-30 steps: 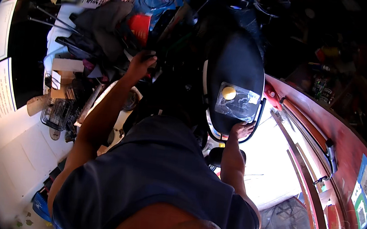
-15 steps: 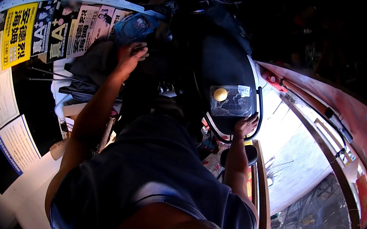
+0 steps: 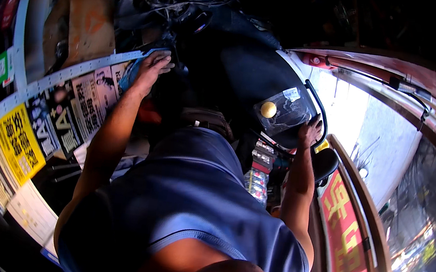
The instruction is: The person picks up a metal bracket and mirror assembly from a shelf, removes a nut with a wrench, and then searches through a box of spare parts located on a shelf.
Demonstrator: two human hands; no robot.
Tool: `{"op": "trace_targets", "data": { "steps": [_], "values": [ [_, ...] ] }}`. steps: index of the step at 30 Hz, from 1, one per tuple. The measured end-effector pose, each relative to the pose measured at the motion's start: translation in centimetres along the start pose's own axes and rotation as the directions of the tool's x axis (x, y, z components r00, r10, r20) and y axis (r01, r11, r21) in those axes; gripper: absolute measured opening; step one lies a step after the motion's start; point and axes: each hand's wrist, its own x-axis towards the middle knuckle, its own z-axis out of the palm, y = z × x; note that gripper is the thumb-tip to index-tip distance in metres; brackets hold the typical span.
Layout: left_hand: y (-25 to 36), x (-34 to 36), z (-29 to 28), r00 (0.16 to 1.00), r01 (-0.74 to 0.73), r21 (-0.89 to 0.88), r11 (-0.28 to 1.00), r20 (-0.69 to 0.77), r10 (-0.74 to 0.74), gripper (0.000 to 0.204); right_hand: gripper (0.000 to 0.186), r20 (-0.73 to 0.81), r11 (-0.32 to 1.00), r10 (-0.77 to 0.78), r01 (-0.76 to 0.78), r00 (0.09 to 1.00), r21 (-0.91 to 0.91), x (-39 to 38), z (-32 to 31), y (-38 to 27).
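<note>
A dark scooter seat (image 3: 230,78) lies ahead of me, with a black grab rail (image 3: 319,100) curving round its right end. A clear plastic package (image 3: 291,115) rests on the seat, a round yellow object (image 3: 268,109) on its left part. My right hand (image 3: 310,132) lies at the seat's edge between package and rail, fingers stretched out. My left hand (image 3: 152,71) is raised over a blue item (image 3: 130,76) beside the shelf edge, fingers apart and slightly bent. The blue item is mostly hidden by that hand, and I cannot tell whether they touch.
A perforated metal shelf edge (image 3: 85,64) runs along the left, with posters (image 3: 21,142) below and a brown cardboard box (image 3: 86,30) behind it. Dark handlebar parts (image 3: 163,4) are at the top. A wooden frame and red sign (image 3: 344,236) stand at right, by a bright doorway.
My view has swung round, bringing the box and red sign into sight. My left hand now overlaps the blue item, which showed beyond it before. My right hand stays by the rail.
</note>
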Motion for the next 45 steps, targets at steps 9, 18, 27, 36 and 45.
{"op": "trace_targets", "data": {
  "steps": [9, 18, 27, 36, 45],
  "values": [
    [1.6, 15.1, -7.6, 0.946, -0.115, 0.01, 0.993, 0.306, 0.106, 0.037, 0.079, -0.039, 0.989, 0.141, -0.143, 0.989, -0.042, -5.9, 3.3, -0.4],
    [-0.5, 22.4, -11.9, 0.718, -0.198, -0.04, 0.979, 0.675, 0.173, 0.056, 0.063, 0.221, 0.706, 0.394, -0.448, 0.892, 0.549, -10.3, 7.4, -3.6],
    [1.1, 20.8, -11.2, 0.81, -0.046, -0.123, 0.991, 0.576, 0.109, 0.059, 0.08, 0.072, 0.968, 0.234, -0.239, 0.97, 0.071, -9.3, 5.1, 4.9],
    [2.8, 15.9, -6.4, 0.95, -0.13, -0.047, 0.99, 0.279, 0.139, 0.063, 0.08, 0.117, 0.972, 0.2, -0.212, 0.973, 0.099, -10.0, 4.2, -1.1],
    [2.6, 14.9, -3.3, 0.917, -0.128, -0.102, 0.987, 0.368, 0.156, 0.051, 0.078, 0.144, 0.987, 0.091, -0.108, 0.985, 0.119, -8.9, 3.2, -1.0]
  ]
}}
